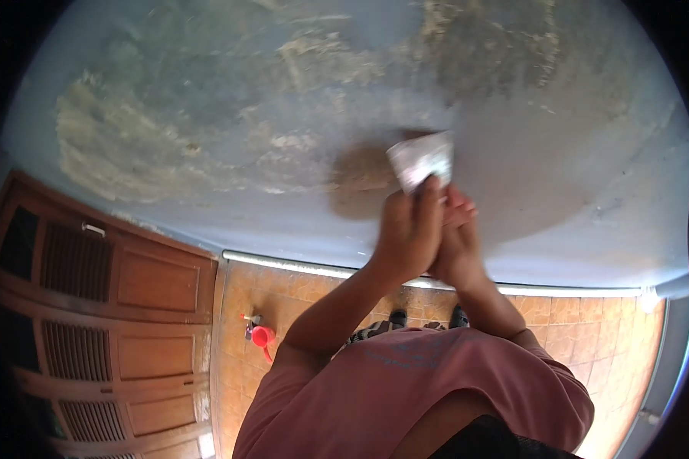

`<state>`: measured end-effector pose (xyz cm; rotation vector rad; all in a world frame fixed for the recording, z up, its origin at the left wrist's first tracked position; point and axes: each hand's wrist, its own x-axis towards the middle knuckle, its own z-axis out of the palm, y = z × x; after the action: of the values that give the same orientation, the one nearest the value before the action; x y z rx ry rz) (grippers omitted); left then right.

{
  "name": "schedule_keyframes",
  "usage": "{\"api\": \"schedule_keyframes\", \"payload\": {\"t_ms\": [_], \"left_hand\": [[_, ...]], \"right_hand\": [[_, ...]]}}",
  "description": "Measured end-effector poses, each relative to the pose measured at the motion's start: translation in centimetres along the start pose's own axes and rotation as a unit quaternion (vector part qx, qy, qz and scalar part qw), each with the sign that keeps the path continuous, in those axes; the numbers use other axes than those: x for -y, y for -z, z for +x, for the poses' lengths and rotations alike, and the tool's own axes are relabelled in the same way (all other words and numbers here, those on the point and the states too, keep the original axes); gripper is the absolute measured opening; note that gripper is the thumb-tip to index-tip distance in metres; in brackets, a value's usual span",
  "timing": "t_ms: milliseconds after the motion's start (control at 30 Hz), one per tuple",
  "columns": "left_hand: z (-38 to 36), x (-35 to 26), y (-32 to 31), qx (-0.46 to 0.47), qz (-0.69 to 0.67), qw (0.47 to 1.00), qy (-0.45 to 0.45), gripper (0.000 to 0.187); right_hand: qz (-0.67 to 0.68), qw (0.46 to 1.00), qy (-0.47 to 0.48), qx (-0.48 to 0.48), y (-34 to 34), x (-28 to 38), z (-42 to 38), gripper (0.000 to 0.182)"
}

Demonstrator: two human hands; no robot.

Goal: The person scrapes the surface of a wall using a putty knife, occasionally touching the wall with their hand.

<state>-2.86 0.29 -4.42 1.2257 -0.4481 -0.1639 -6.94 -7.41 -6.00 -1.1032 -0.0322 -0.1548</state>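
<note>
A scraper (425,159) with a wide, shiny metal blade points up at the peeling wall (314,153), its edge close over the surface. My left hand (407,233) is closed round its handle, thumb stretched along the base of the blade. Pressed against it, my right hand (458,249) is wrapped round the same handle with its fingers curled. The handle itself is hidden inside both hands. Beside the blade, the wall carries rough brown and pale patches where the blue-grey paint has come off.
On the left stand brown wooden doors (161,283) with louvred panels. A red dipper (262,336) lies on the orange tiled floor (237,382) near some small items. My dark shoes (398,315) are close to the foot of the wall. A pale pipe (314,267) runs along the wall's base.
</note>
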Motion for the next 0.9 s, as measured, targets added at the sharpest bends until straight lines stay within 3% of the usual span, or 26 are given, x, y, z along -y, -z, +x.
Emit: {"api": "schedule_keyframes", "payload": {"t_ms": [33, 67, 133, 267, 333, 367, 500, 900], "left_hand": [[-0.9, 0.4, 0.6, -0.018, -0.044, 0.999, 0.022, 0.037], [-1.6, 1.1, 1.5, -0.044, -0.018, 0.998, 0.044, 0.036], [-2.0, 0.7, 1.8, -0.061, -0.018, 0.994, 0.087, 0.035], [-1.6, 0.8, 1.7, -0.049, -0.004, 0.995, 0.083, 0.038], [-1.5, 1.4, 2.3, -0.053, -0.008, 0.995, 0.087, 0.038], [-1.6, 1.8, 2.8, -0.040, -0.014, 0.996, 0.081, 0.037], [-1.4, 1.1, 2.5, -0.010, -0.003, 0.996, 0.084, 0.037], [-1.0, 0.9, 2.1, -0.037, -0.005, 0.996, 0.086, 0.037]], "right_hand": [[-0.018, 0.999, 0.007, -0.032, -0.7, -0.7, -0.3, 0.026], [-0.007, 1.000, -0.027, -0.001, -0.7, -1.7, -0.7, 0.026], [0.058, 0.982, -0.111, 0.142, 1.0, -3.8, -0.3, 0.023], [0.000, 0.991, -0.050, 0.127, 1.2, -4.2, -0.4, 0.026], [-0.010, 0.984, -0.077, 0.158, 1.3, -3.7, -0.2, 0.025], [0.031, 0.994, -0.043, 0.096, 0.0, -3.8, -0.4, 0.025], [0.002, 0.998, 0.010, 0.064, 0.1, -5.1, -0.1, 0.026], [0.028, 0.996, -0.027, 0.080, 0.2, -4.5, -0.3, 0.028]]}}
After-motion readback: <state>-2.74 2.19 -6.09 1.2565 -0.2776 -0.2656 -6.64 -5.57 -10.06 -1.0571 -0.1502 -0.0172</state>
